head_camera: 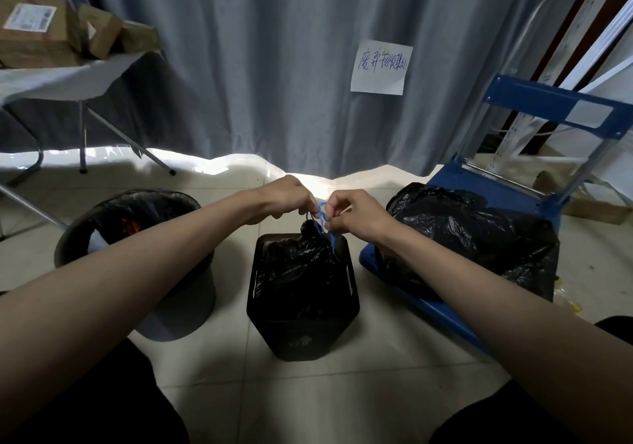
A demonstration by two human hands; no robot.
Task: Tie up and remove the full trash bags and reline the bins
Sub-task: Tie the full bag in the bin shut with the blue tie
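Mid-frame, just above centre: left hand (287, 200) and right hand (352, 214) close together, each pinching a strand of the blue drawstring (323, 219) over the gathered neck of the black trash bag (301, 262). Fingers curled tight on the cord, not spread; looks like mid-knot, though whether the knot is formed cannot be told at this size. Bag sits inside the square black bin (301, 327), centre of frame on the tiled floor (325, 392), neck bunched and pulled up above the rim so the cord has slack to loop. Likely kept in the bin for tying because the walls hold the load upright. Right of frame: a tied-off full bag (472, 238) resting on the blue cart (428, 303), probably staged for hauling out. Left of frame: round grey bin (181, 306) with a black liner (144, 203) folded over the rim, some rubbish inside, not yet bagged up. Upper left: cardboard boxes (37, 29) on a folding desk (68, 80). Handwritten paper sign (380, 66) pinned to the grey curtain (257, 66), upper centre. Judgement: tying in hand on bin two; lifting out, the round bin and all relining remain. Risk: thin cord snapping or slipping if cinched hard.
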